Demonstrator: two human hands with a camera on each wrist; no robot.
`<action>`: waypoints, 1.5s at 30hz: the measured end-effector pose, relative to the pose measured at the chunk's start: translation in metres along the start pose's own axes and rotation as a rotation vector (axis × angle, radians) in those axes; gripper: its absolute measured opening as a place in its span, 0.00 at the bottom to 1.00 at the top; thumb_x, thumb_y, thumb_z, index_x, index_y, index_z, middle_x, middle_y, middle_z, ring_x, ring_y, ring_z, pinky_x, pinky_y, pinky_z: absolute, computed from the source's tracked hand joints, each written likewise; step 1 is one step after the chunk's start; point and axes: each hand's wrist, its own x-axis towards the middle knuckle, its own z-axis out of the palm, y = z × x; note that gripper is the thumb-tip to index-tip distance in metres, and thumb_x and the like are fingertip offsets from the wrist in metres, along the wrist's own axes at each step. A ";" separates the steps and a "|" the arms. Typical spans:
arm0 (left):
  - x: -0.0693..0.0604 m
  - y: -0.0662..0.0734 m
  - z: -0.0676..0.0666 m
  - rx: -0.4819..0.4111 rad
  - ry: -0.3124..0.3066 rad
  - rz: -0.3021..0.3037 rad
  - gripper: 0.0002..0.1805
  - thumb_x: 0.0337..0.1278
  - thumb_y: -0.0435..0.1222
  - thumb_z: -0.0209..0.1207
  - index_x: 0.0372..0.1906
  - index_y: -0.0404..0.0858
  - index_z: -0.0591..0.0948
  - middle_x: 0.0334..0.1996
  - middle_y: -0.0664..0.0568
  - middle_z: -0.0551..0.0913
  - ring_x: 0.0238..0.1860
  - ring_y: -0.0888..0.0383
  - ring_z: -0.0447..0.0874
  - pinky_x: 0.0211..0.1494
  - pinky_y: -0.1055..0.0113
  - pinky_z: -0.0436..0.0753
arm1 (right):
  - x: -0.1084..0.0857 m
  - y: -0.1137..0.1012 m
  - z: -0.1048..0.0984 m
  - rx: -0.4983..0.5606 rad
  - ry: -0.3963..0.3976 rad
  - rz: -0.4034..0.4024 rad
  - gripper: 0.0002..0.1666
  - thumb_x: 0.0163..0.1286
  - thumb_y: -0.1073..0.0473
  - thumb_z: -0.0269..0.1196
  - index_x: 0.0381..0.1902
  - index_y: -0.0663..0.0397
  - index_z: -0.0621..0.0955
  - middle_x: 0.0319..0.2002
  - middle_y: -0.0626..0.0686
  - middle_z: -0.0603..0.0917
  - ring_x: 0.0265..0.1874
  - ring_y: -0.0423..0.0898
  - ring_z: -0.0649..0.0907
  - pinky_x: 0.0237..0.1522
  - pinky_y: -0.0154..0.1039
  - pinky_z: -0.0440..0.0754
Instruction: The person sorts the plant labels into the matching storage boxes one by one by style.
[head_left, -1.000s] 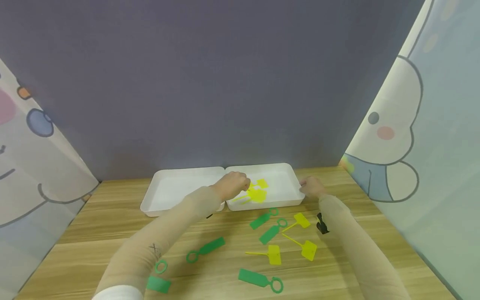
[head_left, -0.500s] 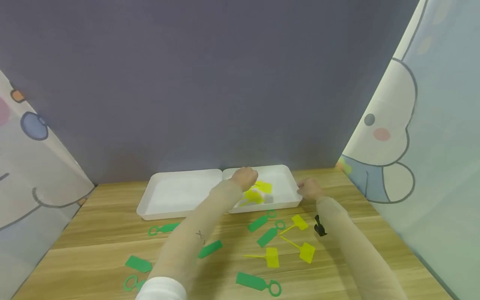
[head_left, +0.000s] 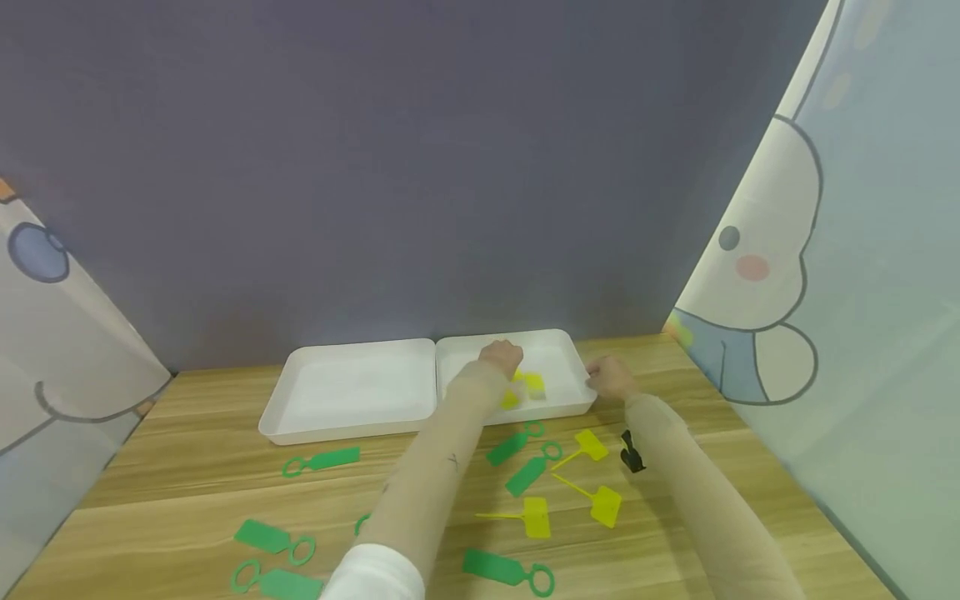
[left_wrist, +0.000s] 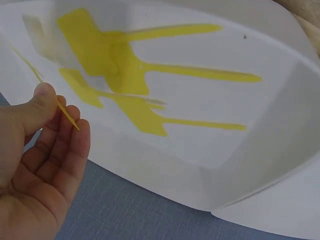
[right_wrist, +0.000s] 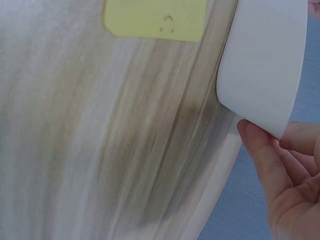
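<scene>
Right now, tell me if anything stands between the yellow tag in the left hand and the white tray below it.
Nothing visible does: the left hand pinches the yellow tag over the white tray, though other yellow tags lie in it.

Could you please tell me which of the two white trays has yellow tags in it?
The right tray: yellow tags lie in it, and the right hand holds its outer end. The left tray shows none inside.

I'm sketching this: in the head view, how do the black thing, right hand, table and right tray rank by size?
Largest to smallest, by visible area:
table
right tray, though partly hidden
right hand
black thing
</scene>
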 end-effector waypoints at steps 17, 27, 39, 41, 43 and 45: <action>-0.008 0.005 0.009 0.009 -0.025 -0.017 0.21 0.43 0.30 0.67 0.46 0.40 0.76 0.41 0.51 0.80 0.42 0.57 0.79 0.48 0.70 0.80 | -0.001 -0.004 0.001 0.010 -0.020 -0.002 0.18 0.59 0.70 0.55 0.47 0.77 0.76 0.44 0.71 0.80 0.43 0.62 0.80 0.46 0.50 0.80; -0.006 0.003 0.013 -0.037 -0.004 -0.007 0.17 0.45 0.29 0.66 0.44 0.38 0.77 0.38 0.49 0.82 0.41 0.55 0.81 0.46 0.70 0.81 | -0.002 -0.005 0.002 0.012 -0.014 -0.002 0.17 0.59 0.70 0.56 0.45 0.77 0.76 0.42 0.71 0.80 0.42 0.61 0.81 0.45 0.49 0.80; -0.004 0.002 0.017 -0.025 0.011 0.014 0.17 0.46 0.30 0.65 0.45 0.37 0.77 0.39 0.49 0.82 0.41 0.56 0.81 0.46 0.71 0.81 | -0.001 -0.003 0.003 0.026 -0.028 0.005 0.18 0.60 0.70 0.55 0.47 0.79 0.75 0.43 0.72 0.79 0.43 0.62 0.80 0.46 0.49 0.80; -0.006 0.002 0.016 -0.035 0.009 0.010 0.17 0.46 0.30 0.65 0.44 0.37 0.77 0.38 0.50 0.82 0.40 0.57 0.82 0.45 0.71 0.81 | -0.001 -0.004 0.003 0.030 -0.024 0.006 0.18 0.60 0.70 0.55 0.47 0.79 0.75 0.43 0.72 0.80 0.43 0.62 0.80 0.46 0.49 0.80; -0.009 0.001 0.014 -0.046 -0.003 0.003 0.17 0.45 0.30 0.65 0.44 0.38 0.77 0.38 0.50 0.83 0.40 0.57 0.82 0.45 0.71 0.82 | -0.001 -0.003 0.003 0.030 -0.025 0.004 0.18 0.60 0.70 0.55 0.46 0.79 0.75 0.43 0.72 0.80 0.43 0.62 0.80 0.46 0.49 0.80; -0.011 0.001 0.013 -0.054 -0.011 -0.007 0.17 0.45 0.31 0.66 0.44 0.39 0.77 0.38 0.51 0.83 0.39 0.58 0.82 0.44 0.71 0.82 | 0.000 -0.003 0.004 0.033 -0.029 0.008 0.18 0.60 0.70 0.55 0.47 0.78 0.75 0.43 0.72 0.80 0.43 0.62 0.80 0.46 0.49 0.80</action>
